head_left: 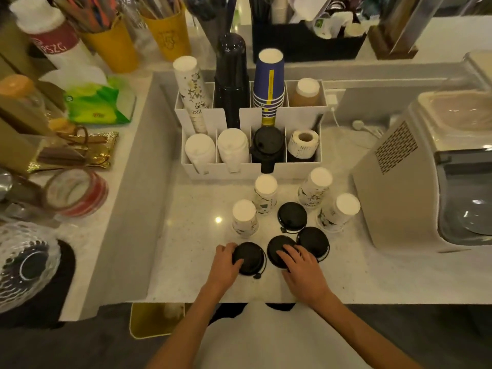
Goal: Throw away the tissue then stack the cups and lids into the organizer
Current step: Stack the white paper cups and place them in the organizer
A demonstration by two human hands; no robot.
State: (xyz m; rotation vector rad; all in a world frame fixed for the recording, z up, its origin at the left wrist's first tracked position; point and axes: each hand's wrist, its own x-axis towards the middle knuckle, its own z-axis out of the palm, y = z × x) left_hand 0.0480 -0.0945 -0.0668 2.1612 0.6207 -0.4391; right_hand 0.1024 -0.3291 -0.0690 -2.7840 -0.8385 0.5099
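Resting on the counter [191,235], my left hand [225,262] has its grip curled around one black lid [249,258]; my right hand [300,270] lies flat, grip apart, on another lid [277,249]. Four upturned cups [265,194] stand at twelve o'clock, before the organizer [213,169].

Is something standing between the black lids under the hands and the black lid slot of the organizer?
Yes. Two upturned paper cups and another black lid sit on the counter between them and the lid slot.
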